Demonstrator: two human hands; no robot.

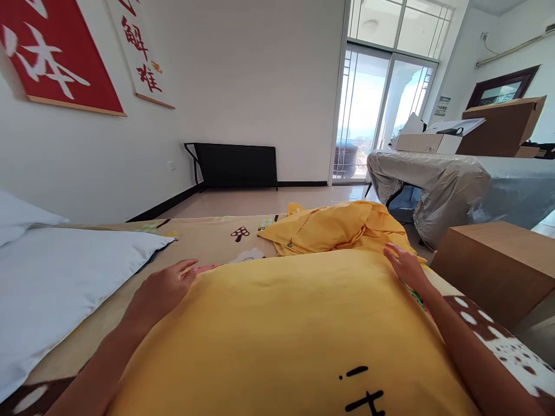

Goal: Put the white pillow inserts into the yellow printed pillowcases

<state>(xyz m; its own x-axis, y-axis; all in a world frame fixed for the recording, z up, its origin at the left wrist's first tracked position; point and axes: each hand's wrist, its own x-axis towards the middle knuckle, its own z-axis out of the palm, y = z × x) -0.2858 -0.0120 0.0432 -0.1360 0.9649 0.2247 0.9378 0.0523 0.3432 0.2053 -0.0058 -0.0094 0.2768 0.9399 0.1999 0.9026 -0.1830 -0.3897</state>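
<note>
A yellow pillow (pixel 286 323) with black printed marks lies flat on the bed right in front of me. My left hand (pixel 162 289) rests along its far left corner, thumb and fingers apart and not closed on the cloth. At the far right corner, my right hand (pixel 406 268) lies against the pillow's edge with its fingers spread. Just beyond the pillow is a crumpled yellow cloth (pixel 333 228), close to my right fingertips. White pillows (pixel 73 277) lie to the left of my left hand.
A patterned bedsheet (pixel 208 237) covers the bed. Beside its right edge stands a brown box (pixel 498 266). Further back, a plastic-covered table (pixel 451 185) carries boxes. A black folded frame (pixel 236 166) leans on the far wall, left of a glass door (pixel 384 110).
</note>
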